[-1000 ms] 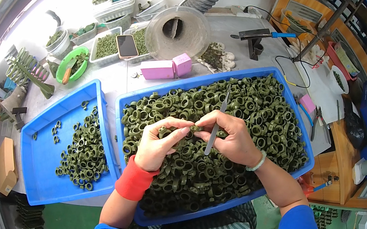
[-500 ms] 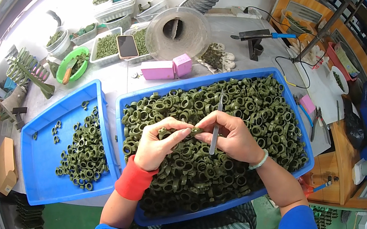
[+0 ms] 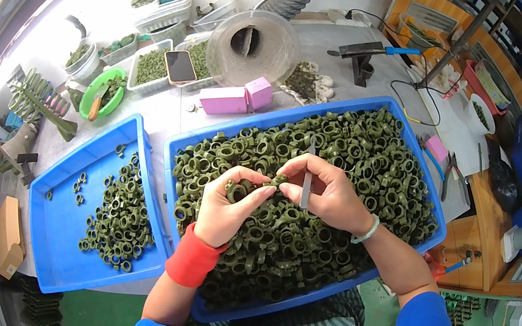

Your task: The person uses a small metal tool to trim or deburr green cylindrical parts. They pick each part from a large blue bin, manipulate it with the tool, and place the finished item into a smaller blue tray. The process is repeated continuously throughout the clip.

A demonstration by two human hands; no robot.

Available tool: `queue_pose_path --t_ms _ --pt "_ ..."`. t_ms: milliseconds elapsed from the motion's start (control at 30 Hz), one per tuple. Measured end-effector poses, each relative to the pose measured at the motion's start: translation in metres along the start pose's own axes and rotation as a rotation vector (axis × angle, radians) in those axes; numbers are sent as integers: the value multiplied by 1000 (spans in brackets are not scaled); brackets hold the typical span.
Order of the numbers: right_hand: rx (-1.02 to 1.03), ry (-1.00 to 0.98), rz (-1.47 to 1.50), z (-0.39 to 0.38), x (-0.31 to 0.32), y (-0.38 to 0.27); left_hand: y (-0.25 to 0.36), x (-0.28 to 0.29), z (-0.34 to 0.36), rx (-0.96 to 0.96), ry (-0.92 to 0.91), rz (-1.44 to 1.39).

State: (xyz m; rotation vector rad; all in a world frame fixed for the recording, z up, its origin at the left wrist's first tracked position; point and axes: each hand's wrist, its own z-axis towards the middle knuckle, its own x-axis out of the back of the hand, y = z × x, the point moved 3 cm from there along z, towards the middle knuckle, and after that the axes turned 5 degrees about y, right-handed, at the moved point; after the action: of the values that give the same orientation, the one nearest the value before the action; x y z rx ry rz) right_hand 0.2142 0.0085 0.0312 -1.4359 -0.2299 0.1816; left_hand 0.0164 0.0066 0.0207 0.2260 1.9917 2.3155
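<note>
Over the large blue tray (image 3: 173,147), heaped with dark green rings (image 3: 375,148), my two hands meet. My left hand (image 3: 219,210), with a red wristband, is closed, pinching a small green ring (image 3: 279,181) between thumb and fingertips. Another ring shape shows inside the curl of its fingers; whether it is held or lies behind, I cannot tell. My right hand (image 3: 338,201) touches the same small ring with thumb and forefinger. A slim flat metal tool (image 3: 306,188) stands upright in that hand's grip; its exact kind is unclear.
At left sits a second blue tray (image 3: 65,226) with a smaller pile of rings. Pink blocks (image 3: 224,101), a phone (image 3: 181,67) and a clear funnel-shaped hood (image 3: 272,60) stand beyond the large tray. Pliers (image 3: 460,174) lie to its right.
The small ring has turned and shows more between my fingertips. The metal tool has shifted slightly up in my right hand. My left fingers have opened a little around the ring shape.
</note>
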Motion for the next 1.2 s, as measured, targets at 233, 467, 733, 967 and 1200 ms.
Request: queue_pose_path --t_ms 233,467,733,967,1200 --pt "39 27 -111 -1 1 2 0 -5 -1 -164 14 160" --pt "4 -6 -79 0 2 2 -3 -3 -2 -93 13 117" --pt "-5 -35 -12 2 6 5 1 -3 -1 -115 2 135" --pt "-50 -25 123 1 2 0 -10 2 2 100 -13 -87" --pt "19 -2 -13 2 5 -4 -4 1 3 -168 53 104"
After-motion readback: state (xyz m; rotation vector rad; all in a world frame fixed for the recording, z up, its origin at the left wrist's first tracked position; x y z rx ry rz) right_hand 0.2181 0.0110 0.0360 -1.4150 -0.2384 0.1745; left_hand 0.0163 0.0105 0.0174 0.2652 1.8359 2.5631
